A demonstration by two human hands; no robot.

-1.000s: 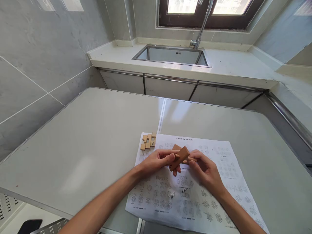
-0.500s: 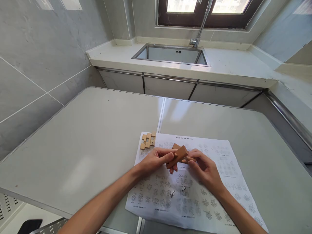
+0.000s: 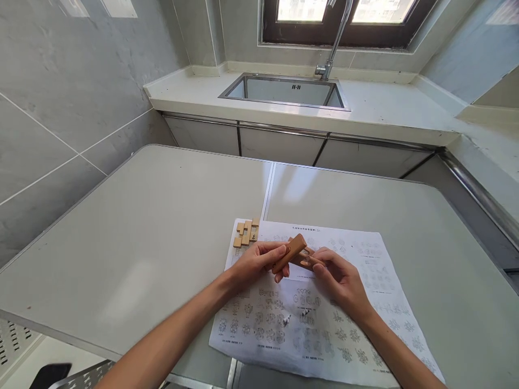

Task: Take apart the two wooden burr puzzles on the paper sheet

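Over a printed sheet (image 3: 357, 308), my left hand (image 3: 256, 266) pinches a brown wooden puzzle piece (image 3: 295, 249), tilted up to the right, with the thumb on its upper face. A second, notched wooden puzzle piece (image 3: 308, 261) lies behind and to the right of it, its right end between the thumb and fingers of my right hand (image 3: 339, 274). The two pieces cross or overlap; whether they are joined I cannot tell. Lighter notched wooden pieces (image 3: 245, 233), one bearing a dark mark, rest on the sheet's upper left corner.
The sheet, covered in small line drawings, lies across the seam of a pale table (image 3: 174, 216). Beyond the table are a counter with a sink (image 3: 284, 102) and a tap (image 3: 334, 46). A dark object (image 3: 51, 375) sits below the table's front left edge.
The left piece has moved slightly left and up with my left hand, opening a little more of the notched piece to view. My right hand has stayed nearly still.
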